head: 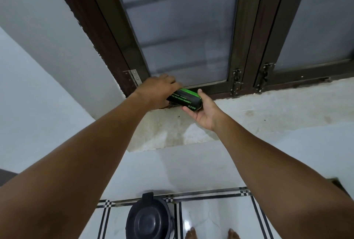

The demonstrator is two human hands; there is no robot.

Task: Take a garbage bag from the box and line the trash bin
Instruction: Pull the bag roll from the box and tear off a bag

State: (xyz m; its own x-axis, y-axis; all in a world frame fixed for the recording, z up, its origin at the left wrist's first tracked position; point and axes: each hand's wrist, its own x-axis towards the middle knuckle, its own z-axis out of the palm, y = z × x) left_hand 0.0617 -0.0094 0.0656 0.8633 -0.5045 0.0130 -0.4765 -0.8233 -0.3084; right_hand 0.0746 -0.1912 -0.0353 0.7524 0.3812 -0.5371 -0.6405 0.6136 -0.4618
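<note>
The box (184,99) is a small oblong carton, black with a bright green band and green lettering, its card faces smooth and slightly glossy. It is held at the window sill (268,104), just under the window frame (247,28). The right hand (203,110) cups its near end from below, palm up, fingers curled under the carton and thumb over its top edge. The left hand (157,91) lies over its far end, knuckles up; its fingertips are hidden behind the carton, so how tightly it grips cannot be told. The sill is rough, stained plaster; the frame is dark brown, with frosted panes and metal latches (236,81). Below, on glossy white tiles with black stripes, stands the bin (149,219), round, dark plastic, its lid closed. Bare toes (191,234) show just beside it.
</note>
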